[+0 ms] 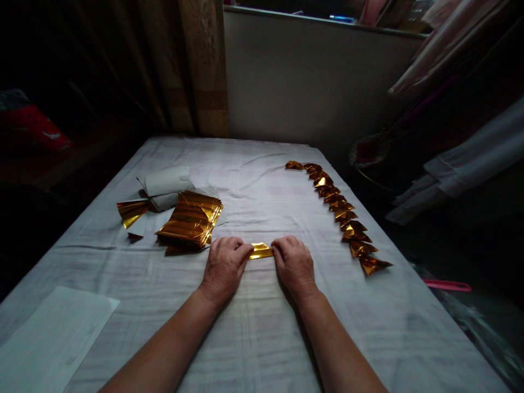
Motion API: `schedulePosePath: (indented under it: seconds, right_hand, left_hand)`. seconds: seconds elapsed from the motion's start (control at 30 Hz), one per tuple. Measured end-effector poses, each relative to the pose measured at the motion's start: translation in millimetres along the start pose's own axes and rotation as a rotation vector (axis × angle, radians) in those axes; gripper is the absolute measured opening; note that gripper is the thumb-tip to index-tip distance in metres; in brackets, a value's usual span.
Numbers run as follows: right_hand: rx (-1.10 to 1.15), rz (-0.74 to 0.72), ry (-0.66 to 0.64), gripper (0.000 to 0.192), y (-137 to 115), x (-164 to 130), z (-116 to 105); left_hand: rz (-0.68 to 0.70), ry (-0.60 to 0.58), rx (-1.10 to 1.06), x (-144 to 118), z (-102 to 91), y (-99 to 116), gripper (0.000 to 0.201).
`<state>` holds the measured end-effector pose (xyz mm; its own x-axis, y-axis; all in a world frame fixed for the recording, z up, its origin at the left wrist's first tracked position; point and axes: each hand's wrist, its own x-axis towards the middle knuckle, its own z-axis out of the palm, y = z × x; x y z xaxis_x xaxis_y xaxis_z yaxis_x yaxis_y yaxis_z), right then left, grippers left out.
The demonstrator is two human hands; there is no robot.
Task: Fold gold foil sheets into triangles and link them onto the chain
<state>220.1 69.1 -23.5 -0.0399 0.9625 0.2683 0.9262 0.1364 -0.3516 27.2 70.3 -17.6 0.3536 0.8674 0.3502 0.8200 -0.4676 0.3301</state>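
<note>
Both forearms are reaching in from the near edge; the left hand and right hand are pinching a folded gold foil strip by its ends, mid-table. Probably light, crinkly and slippery; best held at the edges.

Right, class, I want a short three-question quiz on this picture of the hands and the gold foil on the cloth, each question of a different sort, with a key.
1. True or false: both hands press on one small gold foil piece.
2. The stack of gold foil sheets lies nearest which hand? A) left hand B) right hand
3. Fill in: the folded gold pieces lie in a ____ along the right side of the white cloth.

Key: 1 true; 2 A; 3 row.
</note>
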Motion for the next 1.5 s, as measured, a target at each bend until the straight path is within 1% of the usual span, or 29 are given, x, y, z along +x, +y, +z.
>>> schedulePosePath:
  seconds: [0.07, 0.17, 0.23, 0.3, 0.37, 0.43, 0.67, 0.8, 0.9, 1.0, 1.07, 1.17, 1.23, 1.37, 1.5]
  right_hand:
    - [-0.002, -0.031, 0.012, 0.018, -3.0, -0.5, -0.2]
    - [-0.011, -0.148, -0.010, 0.029, -11.9, -3.8, -0.1]
    - [-0.035, -0.229, -0.092, 0.038, -19.3, -7.9, 0.8]
    - [-0.057, -0.261, -0.187, 0.047, -25.6, -12.5, 2.1]
    - [-0.071, -0.254, -0.257, 0.054, -29.2, -16.1, 2.7]
    - [-0.081, -0.232, -0.298, 0.057, -29.5, -18.2, 1.6]
    - [-0.153, -0.124, -0.344, 0.059, -14.7, -21.2, -11.2]
    - [-0.159, -0.117, -0.345, 0.060, -11.5, -22.5, -12.4]
    - [-0.164, -0.119, -0.367, 0.063, -10.9, -22.1, -11.1]
    - [-0.169, -0.126, -0.384, 0.062, -9.5, -21.6, -10.2]
    - [-0.167, -0.125, -0.388, 0.061, -8.8, -21.4, -9.9]
    - [-0.162, -0.120, -0.390, 0.062, -8.9, -21.1, -9.7]
    - [-0.158, -0.114, -0.387, 0.063, -9.9, -21.0, -10.0]
    - [-0.146, -0.102, -0.383, 0.063, -11.7, -20.7, -11.1]
    - [-0.134, -0.097, -0.371, 0.063, -12.3, -21.0, -11.0]
  left_hand:
    - [0.008, 0.014, -0.020, 0.4, 1.4, -0.7, 0.019]
    - [0.019, 0.025, -0.020, 0.3, 3.8, -2.5, 0.023]
    - [0.026, 0.017, -0.011, -0.1, 4.8, -3.5, 0.025]
    - [0.028, 0.010, -0.003, -0.5, 5.2, -4.2, 0.028]
    - [0.028, 0.007, 0.003, -0.6, 5.0, -4.3, 0.029]
    - [0.035, 0.002, 0.008, -0.4, 4.7, -4.3, 0.030]
    - [0.055, 0.000, 0.002, -0.7, 3.6, -8.1, 0.025]
    - [0.091, -0.067, 0.032, -5.1, 0.2, -7.3, 0.030]
    - [0.166, -0.131, 0.071, -8.3, -0.7, -1.4, 0.041]
    - [0.236, -0.220, 0.081, -9.4, 1.5, 3.7, 0.049]
    - [0.243, -0.265, 0.102, -10.3, 3.2, 4.0, 0.053]
    - [0.231, -0.304, 0.135, -14.5, 2.4, -0.5, 0.055]
    - [0.213, -0.306, 0.151, -19.8, -1.2, -5.7, 0.054]
    - [0.219, -0.253, 0.190, -31.0, -12.3, -15.7, 0.051]
    - [0.224, -0.196, 0.200, -33.5, -21.6, -14.7, 0.046]
